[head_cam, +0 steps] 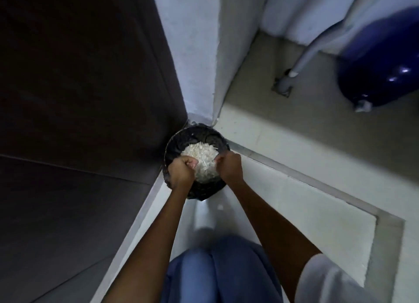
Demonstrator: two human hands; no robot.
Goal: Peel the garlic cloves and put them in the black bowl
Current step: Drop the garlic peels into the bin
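In the head view a black container (174, 147) stands in the corner beside a dark door (79, 98); over its opening is a white heap (201, 157) of thin pale pieces; the left hand (181, 172) grips the heap's left edge with curled fingers, and the right hand (229, 164) grips its right edge likewise; whether cloves lie in it I cannot tell; a blue vessel (381, 64) is well apart, to the upper right of the container.

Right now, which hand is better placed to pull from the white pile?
Left, probably: left hand reaches further over the white pile in the black container; right hand grips its edge.
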